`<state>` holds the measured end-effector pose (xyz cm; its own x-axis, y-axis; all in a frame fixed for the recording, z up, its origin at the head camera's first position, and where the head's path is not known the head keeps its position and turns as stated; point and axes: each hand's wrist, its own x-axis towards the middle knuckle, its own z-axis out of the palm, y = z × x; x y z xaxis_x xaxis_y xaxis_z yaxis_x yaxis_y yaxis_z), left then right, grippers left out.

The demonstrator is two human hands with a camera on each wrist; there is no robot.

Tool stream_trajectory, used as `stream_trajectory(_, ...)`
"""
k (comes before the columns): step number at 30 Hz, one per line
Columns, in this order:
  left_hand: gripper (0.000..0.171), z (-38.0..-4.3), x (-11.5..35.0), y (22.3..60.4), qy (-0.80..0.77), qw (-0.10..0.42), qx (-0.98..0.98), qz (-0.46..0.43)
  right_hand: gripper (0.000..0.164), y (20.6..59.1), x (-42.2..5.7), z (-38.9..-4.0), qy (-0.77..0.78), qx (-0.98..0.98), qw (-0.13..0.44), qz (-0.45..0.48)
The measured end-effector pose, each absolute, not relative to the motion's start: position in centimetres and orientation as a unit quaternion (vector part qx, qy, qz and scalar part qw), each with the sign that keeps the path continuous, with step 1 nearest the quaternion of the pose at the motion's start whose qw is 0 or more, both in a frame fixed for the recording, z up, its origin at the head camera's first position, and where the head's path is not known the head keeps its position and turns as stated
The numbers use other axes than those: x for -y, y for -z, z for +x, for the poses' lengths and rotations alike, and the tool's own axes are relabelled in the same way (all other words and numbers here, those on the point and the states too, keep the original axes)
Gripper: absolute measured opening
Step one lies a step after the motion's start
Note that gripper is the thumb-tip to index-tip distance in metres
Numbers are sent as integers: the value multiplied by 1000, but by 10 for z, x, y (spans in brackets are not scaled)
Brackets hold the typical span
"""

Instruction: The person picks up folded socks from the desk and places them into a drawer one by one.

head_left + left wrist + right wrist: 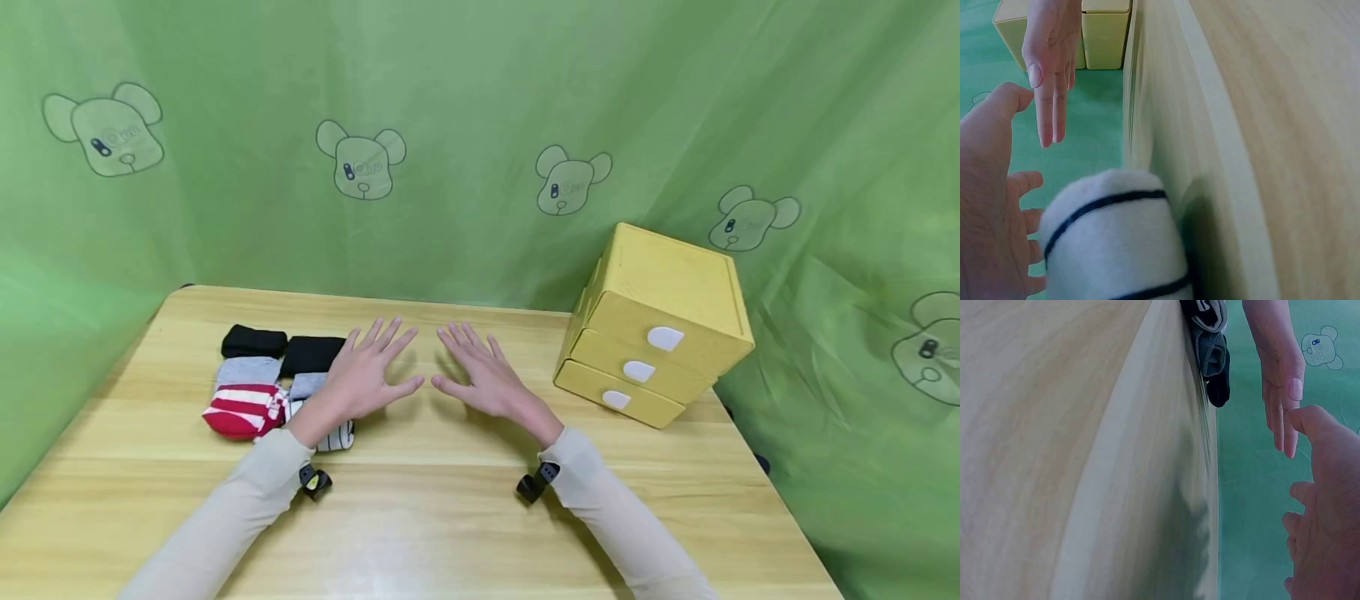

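Both hands hover above the table with fingers spread, palms down. My left hand (362, 379) is over the right edge of a group of folded cloth items and holds nothing. My right hand (487, 379) is also bare, above the middle of the table. The group has two black rolls (254, 342), grey pieces (247, 372), a red-and-white striped piece (243, 410) and a white roll with dark stripes (1116, 240). In the head view the left hand and forearm partly cover the white roll and a grey piece.
A yellow three-drawer box (675, 275) with white handles stands at the table's right rear, its drawers closed. Green curtains (465, 75) with bear-head prints hang behind and beside the wooden table (420, 533). Each wrist wears a small black camera (317, 483).
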<state>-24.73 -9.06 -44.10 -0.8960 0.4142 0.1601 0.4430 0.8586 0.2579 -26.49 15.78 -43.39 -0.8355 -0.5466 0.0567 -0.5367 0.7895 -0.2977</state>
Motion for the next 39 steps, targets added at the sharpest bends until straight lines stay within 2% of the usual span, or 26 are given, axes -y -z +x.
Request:
stream_trajectory(9, 84, -250, 86, 436, 158, 54, 962, -218, 82, 423, -160, -265, 153, -945, 18, -287)
stream_trajectory(14, 81, -255, 72, 413, 210, 56, 953, -212, 80, 390, -168, -264, 181, -941, 11, -284)
stream_trajectory(19, 77, -261, 50, 380, 309, 34, 928, -205, 78, 342, -190, -262, 199, -935, -20, -294)
stream_trajectory(26, 80, -268, 1, 329, 459, -30, 869, -182, 74, 276, -246, -252, 246, -928, -62, -271)
stream_trajectory(31, 72, -269, -40, 307, 580, -66, 792, -179, 70, 243, -301, -243, 278, -933, -84, -212)
stream_trajectory(39, 57, -285, -97, 307, 705, -97, 689, -137, 70, 231, -399, -224, 333, -935, -95, -70)
